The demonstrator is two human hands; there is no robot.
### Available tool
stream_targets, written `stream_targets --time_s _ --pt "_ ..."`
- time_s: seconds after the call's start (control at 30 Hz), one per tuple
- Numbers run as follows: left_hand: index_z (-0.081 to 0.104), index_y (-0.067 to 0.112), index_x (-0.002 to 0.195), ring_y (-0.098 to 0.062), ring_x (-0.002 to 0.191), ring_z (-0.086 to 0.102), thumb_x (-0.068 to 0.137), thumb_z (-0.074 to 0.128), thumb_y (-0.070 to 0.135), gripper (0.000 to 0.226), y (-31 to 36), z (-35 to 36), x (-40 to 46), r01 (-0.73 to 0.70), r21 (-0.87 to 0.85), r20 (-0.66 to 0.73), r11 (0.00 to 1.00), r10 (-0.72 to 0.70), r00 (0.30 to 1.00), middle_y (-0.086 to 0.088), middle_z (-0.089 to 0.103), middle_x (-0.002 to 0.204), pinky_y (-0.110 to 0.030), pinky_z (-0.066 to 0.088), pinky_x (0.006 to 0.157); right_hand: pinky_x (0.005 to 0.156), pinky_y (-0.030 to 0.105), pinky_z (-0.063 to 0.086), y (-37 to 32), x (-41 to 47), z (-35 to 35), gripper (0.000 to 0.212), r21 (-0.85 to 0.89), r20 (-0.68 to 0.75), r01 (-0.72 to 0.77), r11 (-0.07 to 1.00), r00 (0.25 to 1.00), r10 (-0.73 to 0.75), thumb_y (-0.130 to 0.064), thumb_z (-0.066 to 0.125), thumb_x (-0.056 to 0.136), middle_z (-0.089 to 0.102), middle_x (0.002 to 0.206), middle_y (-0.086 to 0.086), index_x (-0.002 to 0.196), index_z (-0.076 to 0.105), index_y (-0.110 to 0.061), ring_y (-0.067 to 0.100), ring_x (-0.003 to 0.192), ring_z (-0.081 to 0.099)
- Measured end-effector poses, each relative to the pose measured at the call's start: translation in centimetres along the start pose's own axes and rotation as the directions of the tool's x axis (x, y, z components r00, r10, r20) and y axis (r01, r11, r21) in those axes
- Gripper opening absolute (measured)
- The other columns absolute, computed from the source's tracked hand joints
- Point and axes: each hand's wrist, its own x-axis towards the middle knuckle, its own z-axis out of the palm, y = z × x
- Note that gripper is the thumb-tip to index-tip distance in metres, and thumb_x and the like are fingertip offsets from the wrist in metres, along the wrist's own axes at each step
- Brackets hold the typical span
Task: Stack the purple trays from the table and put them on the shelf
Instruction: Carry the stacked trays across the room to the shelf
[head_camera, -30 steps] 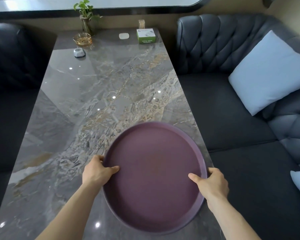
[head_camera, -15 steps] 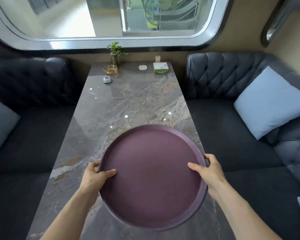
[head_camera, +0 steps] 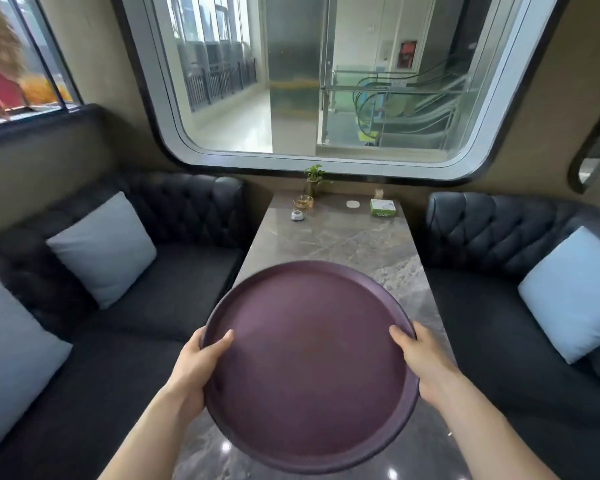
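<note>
A round purple tray (head_camera: 309, 362) hangs in the air above the near end of the marble table (head_camera: 347, 240), held level with its inside facing up. My left hand (head_camera: 201, 362) grips its left rim, thumb inside the tray. My right hand (head_camera: 420, 358) grips the right rim the same way. Whether more trays lie stacked beneath this one is hidden by its rim. No shelf is in view.
At the table's far end stand a small plant (head_camera: 314, 178), a glass dish (head_camera: 303, 201), a white puck (head_camera: 297, 215), a white coaster (head_camera: 353, 204) and a green box (head_camera: 382, 207). Dark tufted sofas (head_camera: 174, 285) with pale cushions (head_camera: 103, 247) flank the table; a large window is behind.
The tray has come up off the table in both hands, and my head has lifted and drawn back, so the whole booth and window now show.
</note>
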Motion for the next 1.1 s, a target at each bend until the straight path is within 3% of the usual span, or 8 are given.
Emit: stream_targets --time_s 0.13,0.4,0.53,0.7,0.87,0.97,1.1 --pt "0.067 0.019 0.114 -0.040 0.096 0.075 0.086 0.077 0.016 0.030 -0.4 -5.5 -5.0 -0.032 -0.019 -0.084 0.999 0.031 0.996 -0.016 0.077 0.108 -0.060 0.060 0.085 0.103 0.051 0.051 -0.6 -5.4 2.6 0.024 -0.041 0.027 0.055 0.998 0.998 -0.054 -0.018 0.055 0.101 0.073 0.114 0.007 0.122 0.065 -0.016 0.029 0.108 0.068" --pt "0.067 0.017 0.113 -0.042 0.096 0.074 0.087 0.076 0.016 0.028 -1.5 -15.6 -14.9 -0.109 -0.052 -0.210 0.993 0.096 0.973 -0.018 0.077 0.106 -0.060 0.060 0.083 0.101 0.051 0.052 -0.6 -15.1 8.4 0.018 -0.058 0.127 0.138 0.989 0.983 -0.130 -0.016 0.058 0.097 0.073 0.111 0.010 0.113 0.068 -0.014 0.030 0.104 0.069" --pt "0.066 0.016 0.116 -0.041 0.096 0.074 0.089 0.075 0.015 0.029 -2.1 -20.0 -19.2 -0.145 -0.075 -0.295 0.987 0.117 0.948 -0.017 0.076 0.106 -0.054 0.061 0.083 0.081 0.036 0.053 -1.0 -19.0 11.6 0.018 -0.056 0.218 0.188 0.981 0.961 -0.171 -0.009 0.054 0.100 0.073 0.106 0.010 0.112 0.067 -0.009 0.027 0.096 0.068" --pt "0.065 0.014 0.119 -0.040 0.100 0.072 0.089 0.074 0.013 0.032 -2.9 -25.4 -24.1 -0.180 -0.135 -0.433 0.974 0.105 0.895 -0.018 0.076 0.108 -0.054 0.059 0.088 0.098 0.048 0.052 -1.7 -22.1 17.0 0.020 -0.082 0.369 0.226 0.971 0.912 -0.181 -0.013 0.054 0.099 0.072 0.111 0.011 0.116 0.066 -0.011 0.032 0.104 0.067" --pt "0.066 0.014 0.115 -0.035 0.087 0.072 0.089 0.074 0.014 0.027 -3.8 -30.6 -29.5 -0.246 -0.165 -0.612 0.955 0.096 0.785 -0.017 0.075 0.104 -0.039 0.059 0.071 0.100 0.052 0.052 -2.9 -25.2 24.4 0.021 -0.109 0.557 0.267 0.957 0.814 -0.164 -0.017 0.053 0.100 0.070 0.113 0.014 0.118 0.061 -0.012 0.035 0.105 0.066" --pt "0.065 0.011 0.113 -0.034 0.082 0.070 0.088 0.074 0.012 0.026 -4.8 -33.4 -33.2 -0.284 -0.191 -0.720 0.940 0.062 0.691 -0.020 0.075 0.104 -0.044 0.060 0.076 0.096 0.054 0.054 -3.5 -27.8 28.6 0.013 -0.111 0.663 0.301 0.947 0.733 -0.155 -0.012 0.053 0.100 0.072 0.107 0.018 0.105 0.065 -0.010 0.038 0.102 0.068" --pt "0.064 0.006 0.116 -0.033 0.080 0.070 0.088 0.073 0.007 0.029 -6.9 -36.3 -39.2 -0.352 -0.211 -0.837 0.912 0.017 0.547 -0.022 0.075 0.104 -0.042 0.058 0.075 0.100 0.057 0.052 -2.9 -31.9 33.9 0.019 -0.108 0.813 0.336 0.936 0.572 -0.111 -0.016 0.055 0.100 0.074 0.108 0.015 0.114 0.066 -0.011 0.036 0.102 0.070"
